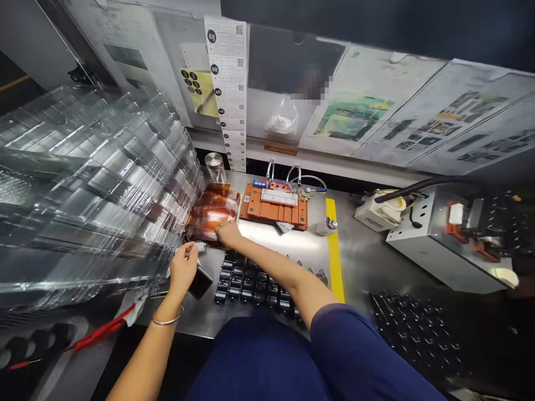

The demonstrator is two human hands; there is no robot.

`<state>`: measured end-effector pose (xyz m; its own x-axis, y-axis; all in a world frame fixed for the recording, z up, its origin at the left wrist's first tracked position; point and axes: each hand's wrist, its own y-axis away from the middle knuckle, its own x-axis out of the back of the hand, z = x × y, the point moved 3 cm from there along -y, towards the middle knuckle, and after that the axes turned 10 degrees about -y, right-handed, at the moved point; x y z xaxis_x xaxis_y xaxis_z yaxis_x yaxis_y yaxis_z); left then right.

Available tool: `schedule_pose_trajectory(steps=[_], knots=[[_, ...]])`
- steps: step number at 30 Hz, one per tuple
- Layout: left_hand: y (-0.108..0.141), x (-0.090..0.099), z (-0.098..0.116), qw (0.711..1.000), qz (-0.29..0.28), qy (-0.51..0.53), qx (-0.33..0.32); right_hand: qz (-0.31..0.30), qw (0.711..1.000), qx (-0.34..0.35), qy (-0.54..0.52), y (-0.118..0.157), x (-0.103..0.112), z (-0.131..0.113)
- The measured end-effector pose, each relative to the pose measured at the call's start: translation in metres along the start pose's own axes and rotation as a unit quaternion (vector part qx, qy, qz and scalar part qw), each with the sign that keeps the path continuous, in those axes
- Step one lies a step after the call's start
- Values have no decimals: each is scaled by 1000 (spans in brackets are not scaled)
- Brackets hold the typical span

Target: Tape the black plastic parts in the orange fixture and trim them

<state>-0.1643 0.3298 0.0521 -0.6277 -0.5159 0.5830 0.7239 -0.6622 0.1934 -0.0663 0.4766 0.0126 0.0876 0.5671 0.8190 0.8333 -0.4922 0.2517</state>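
Note:
My right hand [228,234] reaches across to the glossy amber-brown sheets [215,207] and touches their lower right part, its fingers bent; whether it grips a sheet is too small to tell. Beside the clear plastic trays [137,189], my left hand [184,266] has its fingertips pressed together near a small pale piece [199,247]. What lies between those fingertips cannot be made out. A dark phone-like object [200,282] lies just right of my left hand. Black moulded parts [251,283] lie in rows under my right forearm.
An orange fixture [273,210] with a white strip stands behind the black parts. Glass jar [215,167] at the back. Yellow tape [335,256] and a small bottle [326,225] sit right of centre. Farther right are a grey machine [438,245] and more black parts [413,328].

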Motion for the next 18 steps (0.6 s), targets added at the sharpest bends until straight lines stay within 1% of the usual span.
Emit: schedule_pose_trajectory(steps=[2, 4, 6, 7, 8, 9, 10, 11, 12, 13, 14, 15, 17, 18], knots=[[-6, -7, -4, 987, 4, 84, 134, 5, 1000, 0, -25, 1, 3, 5], [-16, -12, 0, 960, -23, 161, 227, 11, 998, -4, -60, 2, 4, 11], [-29, -16, 7, 939, -62, 196, 276, 20, 994, -14, -104, 2, 4, 17], [-37, -16, 11, 941, -61, 184, 277, 27, 991, -20, -130, 2, 4, 21], [-44, -15, 14, 953, -35, 148, 260, 34, 987, -27, -157, 1, 5, 26], [-51, -12, 18, 971, 15, 91, 222, 41, 981, -34, -187, 0, 5, 31], [-56, -10, 22, 983, 80, 23, 162, 49, 974, -42, -217, -2, 5, 36], [-60, -9, 27, 985, 144, -42, 90, 57, 966, -50, -248, -4, 6, 41], [-62, -11, 33, 977, 191, -92, 16, 67, 956, -58, -279, -6, 7, 46], [-64, -16, 37, 968, 212, -125, -54, 80, 945, -67, -309, -8, 7, 51], [-66, -24, 42, 961, 203, -146, -118, 96, 933, -76, -339, -10, 9, 56], [-69, -35, 45, 956, 172, -163, -174, 114, 919, -85, -367, -12, 10, 60], [-79, -61, 49, 940, 71, -207, -261, 155, 890, -103, -417, -17, 11, 69], [-85, -75, 48, 929, 17, -236, -285, 176, 875, -114, -436, -19, 12, 73]])
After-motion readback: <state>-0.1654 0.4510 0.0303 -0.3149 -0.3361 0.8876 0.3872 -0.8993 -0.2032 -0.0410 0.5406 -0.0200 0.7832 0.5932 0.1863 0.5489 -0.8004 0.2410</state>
